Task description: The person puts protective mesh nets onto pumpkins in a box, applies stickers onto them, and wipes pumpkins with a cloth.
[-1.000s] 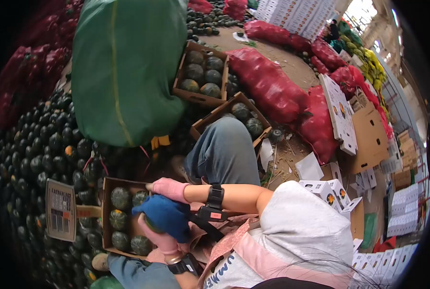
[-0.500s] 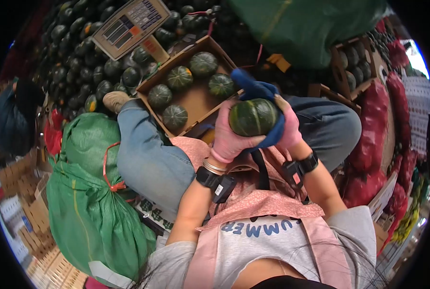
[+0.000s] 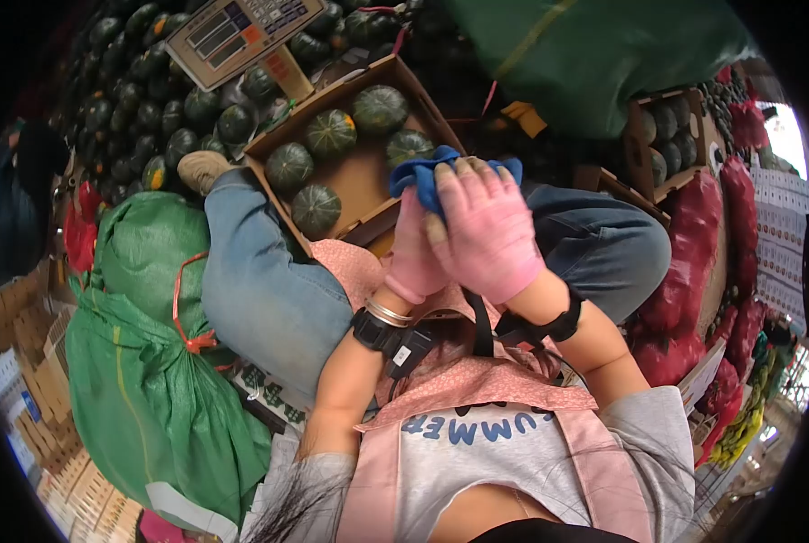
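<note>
Both my hands are in pink gloves and pressed together above my lap, beside an open cardboard box (image 3: 361,185). My right hand (image 3: 488,226) lies on top with its fingers bent over a blue cloth (image 3: 413,178). Behind it, my left hand (image 3: 413,253) is partly covered and cups from the other side. The green striped pumpkin between the hands is hidden by the right hand and the cloth. Several similar pumpkins (image 3: 316,211) rest in the box, one of them partly behind the cloth.
A scale display (image 3: 241,36) stands past the box, before a large heap of dark green pumpkins (image 3: 151,118). A tied green sack (image 3: 151,380) lies to my left. Red net sacks (image 3: 680,281) and another box of pumpkins (image 3: 667,140) are on the right. Green sheeting (image 3: 594,54) hangs ahead.
The right hand has come over the top of the pumpkin with the blue cloth, covering it from view. The hands have shifted slightly left, and the whole view has moved a little.
</note>
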A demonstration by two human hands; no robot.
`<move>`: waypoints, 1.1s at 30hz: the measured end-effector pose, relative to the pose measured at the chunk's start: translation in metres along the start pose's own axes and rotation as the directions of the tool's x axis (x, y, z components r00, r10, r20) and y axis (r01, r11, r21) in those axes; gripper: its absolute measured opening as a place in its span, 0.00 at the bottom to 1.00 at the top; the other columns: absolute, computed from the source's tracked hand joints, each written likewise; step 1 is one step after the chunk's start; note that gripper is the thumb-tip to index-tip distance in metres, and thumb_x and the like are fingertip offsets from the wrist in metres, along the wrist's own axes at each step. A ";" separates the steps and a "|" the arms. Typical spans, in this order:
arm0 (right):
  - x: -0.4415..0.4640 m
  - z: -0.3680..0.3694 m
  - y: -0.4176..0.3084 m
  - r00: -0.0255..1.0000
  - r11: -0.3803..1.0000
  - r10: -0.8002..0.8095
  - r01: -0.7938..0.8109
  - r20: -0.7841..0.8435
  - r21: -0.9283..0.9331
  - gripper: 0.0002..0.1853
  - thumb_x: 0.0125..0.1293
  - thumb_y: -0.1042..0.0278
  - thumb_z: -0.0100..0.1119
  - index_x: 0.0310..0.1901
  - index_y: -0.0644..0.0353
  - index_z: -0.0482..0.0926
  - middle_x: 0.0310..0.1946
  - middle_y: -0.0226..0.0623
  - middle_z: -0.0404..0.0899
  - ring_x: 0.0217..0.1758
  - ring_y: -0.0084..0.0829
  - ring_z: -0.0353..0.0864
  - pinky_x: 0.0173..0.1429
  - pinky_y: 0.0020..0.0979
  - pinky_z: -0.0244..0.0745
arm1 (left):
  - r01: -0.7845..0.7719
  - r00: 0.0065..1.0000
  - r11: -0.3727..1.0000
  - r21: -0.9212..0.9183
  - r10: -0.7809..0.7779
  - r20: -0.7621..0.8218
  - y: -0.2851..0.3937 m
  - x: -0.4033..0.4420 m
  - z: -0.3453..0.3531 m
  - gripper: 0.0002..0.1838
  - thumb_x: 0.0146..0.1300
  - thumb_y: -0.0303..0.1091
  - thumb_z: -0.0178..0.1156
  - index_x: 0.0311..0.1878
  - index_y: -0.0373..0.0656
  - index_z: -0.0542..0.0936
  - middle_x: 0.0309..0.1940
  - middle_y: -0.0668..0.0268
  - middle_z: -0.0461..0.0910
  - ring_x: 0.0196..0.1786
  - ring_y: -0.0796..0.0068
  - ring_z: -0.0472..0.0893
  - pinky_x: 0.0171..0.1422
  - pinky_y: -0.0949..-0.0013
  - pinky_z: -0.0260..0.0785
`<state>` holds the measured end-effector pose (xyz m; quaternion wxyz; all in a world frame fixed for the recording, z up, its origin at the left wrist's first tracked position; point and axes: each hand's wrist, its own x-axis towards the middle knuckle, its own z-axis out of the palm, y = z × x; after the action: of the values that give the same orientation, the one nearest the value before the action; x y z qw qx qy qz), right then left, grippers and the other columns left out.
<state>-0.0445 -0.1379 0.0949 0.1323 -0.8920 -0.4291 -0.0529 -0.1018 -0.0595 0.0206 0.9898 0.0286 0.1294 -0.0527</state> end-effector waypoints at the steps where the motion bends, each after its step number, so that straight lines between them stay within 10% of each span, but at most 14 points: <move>1: 0.001 -0.007 0.007 0.999 0.995 0.007 -0.012 0.051 0.102 0.24 0.59 0.60 0.56 0.53 0.68 0.71 0.50 0.53 0.75 0.56 0.49 0.73 0.63 0.42 0.65 | -0.011 1.000 1.000 -0.001 0.011 -0.014 0.005 -0.003 0.006 0.37 0.68 0.65 0.37 0.71 0.49 0.59 0.70 0.65 0.59 0.72 0.66 0.57 0.77 0.63 0.42; 2: -0.002 -0.009 0.015 0.978 0.868 0.172 -0.208 0.121 0.452 0.23 0.62 0.60 0.53 0.54 0.68 0.71 0.51 0.52 0.76 0.56 0.46 0.75 0.62 0.39 0.66 | -0.226 0.969 0.757 0.613 0.241 0.059 0.011 -0.007 0.012 0.37 0.54 0.50 0.57 0.66 0.46 0.62 0.64 0.64 0.64 0.68 0.66 0.62 0.74 0.63 0.50; 3: -0.006 -0.011 0.026 0.923 0.592 0.295 -0.379 0.246 0.712 0.22 0.65 0.60 0.50 0.55 0.68 0.71 0.51 0.50 0.76 0.55 0.44 0.76 0.62 0.36 0.68 | -0.321 0.900 0.151 0.935 0.356 0.252 0.014 -0.009 0.014 0.43 0.40 0.35 0.77 0.61 0.42 0.65 0.58 0.63 0.69 0.63 0.66 0.67 0.70 0.64 0.58; 4: -0.008 -0.001 0.042 0.878 0.010 0.289 -0.401 0.381 0.916 0.21 0.70 0.59 0.44 0.57 0.66 0.72 0.53 0.44 0.77 0.55 0.36 0.77 0.61 0.31 0.70 | -0.386 0.916 0.601 0.700 0.343 0.210 0.007 -0.007 0.011 0.49 0.31 0.31 0.81 0.61 0.42 0.65 0.56 0.65 0.70 0.59 0.68 0.71 0.65 0.65 0.64; 5: -0.020 -0.003 0.055 0.783 -0.503 0.123 -0.480 0.609 0.719 0.21 0.72 0.57 0.40 0.57 0.63 0.72 0.53 0.37 0.77 0.55 0.31 0.76 0.62 0.31 0.69 | -0.360 0.931 0.690 0.627 0.309 0.194 0.005 -0.007 0.008 0.46 0.33 0.27 0.79 0.60 0.42 0.66 0.53 0.66 0.73 0.55 0.72 0.74 0.62 0.67 0.67; 8: -0.054 0.024 0.049 0.716 -0.706 0.306 -0.272 0.627 0.654 0.21 0.73 0.55 0.38 0.56 0.60 0.73 0.52 0.37 0.77 0.55 0.29 0.75 0.63 0.31 0.68 | -0.269 0.962 0.887 0.376 0.231 0.144 0.001 -0.003 0.015 0.41 0.35 0.24 0.77 0.58 0.42 0.69 0.51 0.66 0.76 0.53 0.72 0.76 0.61 0.67 0.68; 11: -0.047 0.026 0.051 0.629 -0.658 0.403 -0.305 0.665 0.688 0.23 0.73 0.55 0.38 0.60 0.61 0.70 0.57 0.39 0.74 0.59 0.29 0.73 0.66 0.31 0.65 | -0.177 0.984 0.914 0.365 0.167 0.059 0.004 -0.002 0.019 0.35 0.38 0.21 0.75 0.54 0.41 0.71 0.49 0.66 0.78 0.52 0.73 0.77 0.60 0.68 0.70; 13: -0.028 0.018 0.036 0.804 -0.446 0.449 -0.175 0.389 0.878 0.27 0.73 0.52 0.39 0.65 0.62 0.64 0.62 0.39 0.69 0.63 0.29 0.68 0.68 0.31 0.61 | -0.214 0.967 0.871 0.442 0.253 -0.029 0.004 -0.002 0.020 0.32 0.40 0.22 0.75 0.51 0.41 0.73 0.49 0.65 0.78 0.52 0.74 0.77 0.58 0.70 0.70; 15: -0.032 0.021 0.031 0.887 0.263 0.448 -0.254 0.115 0.931 0.32 0.72 0.48 0.41 0.69 0.64 0.57 0.66 0.40 0.64 0.66 0.30 0.64 0.70 0.31 0.57 | -0.269 0.947 0.794 0.545 0.321 0.000 0.003 -0.002 0.014 0.31 0.44 0.24 0.75 0.53 0.41 0.70 0.48 0.66 0.77 0.51 0.76 0.76 0.57 0.71 0.70; 20: -0.022 0.013 0.024 0.911 -0.051 0.402 -0.077 0.091 0.996 0.40 0.69 0.39 0.42 0.71 0.64 0.52 0.67 0.42 0.60 0.67 0.29 0.62 0.69 0.29 0.57 | -0.252 0.965 0.807 0.534 0.252 0.075 0.024 -0.011 0.018 0.28 0.60 0.45 0.64 0.56 0.43 0.64 0.50 0.66 0.73 0.52 0.76 0.74 0.57 0.70 0.69; 23: -0.027 0.008 0.027 0.946 0.442 0.313 -0.225 0.086 0.868 0.33 0.70 0.54 0.43 0.68 0.70 0.55 0.66 0.52 0.62 0.67 0.37 0.64 0.70 0.34 0.57 | -0.161 0.986 0.935 0.317 0.164 0.016 0.018 -0.007 0.018 0.29 0.66 0.54 0.54 0.61 0.45 0.64 0.55 0.63 0.71 0.56 0.72 0.73 0.61 0.66 0.68; 27: -0.036 0.021 0.015 0.972 0.906 -0.016 0.113 -0.235 0.408 0.35 0.60 0.60 0.52 0.66 0.70 0.58 0.67 0.61 0.57 0.71 0.60 0.55 0.73 0.55 0.44 | -0.262 0.964 0.936 0.235 0.264 0.025 0.009 -0.006 0.021 0.34 0.66 0.51 0.55 0.69 0.45 0.60 0.62 0.61 0.68 0.61 0.68 0.71 0.67 0.66 0.63; 31: -0.039 0.040 0.004 0.969 0.969 -0.172 0.199 -0.180 0.145 0.33 0.58 0.57 0.55 0.63 0.68 0.64 0.67 0.60 0.57 0.71 0.61 0.53 0.73 0.60 0.37 | -0.188 0.982 0.982 -0.024 0.187 -0.017 0.006 -0.005 -0.003 0.31 0.65 0.48 0.57 0.66 0.44 0.65 0.60 0.63 0.71 0.61 0.71 0.71 0.66 0.67 0.64; 33: -0.020 0.041 0.007 0.944 0.887 0.066 0.093 -0.322 0.453 0.29 0.61 0.59 0.53 0.61 0.68 0.66 0.64 0.60 0.62 0.69 0.60 0.57 0.72 0.54 0.46 | -0.249 0.957 0.915 0.318 0.283 -0.066 0.009 0.000 -0.017 0.29 0.64 0.45 0.59 0.65 0.43 0.66 0.56 0.64 0.73 0.57 0.72 0.73 0.63 0.68 0.67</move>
<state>-0.0526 -0.1451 0.0500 0.4100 -0.8102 -0.4073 -0.0979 -0.1053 -0.0491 0.0044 0.9625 0.2021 0.1691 0.0646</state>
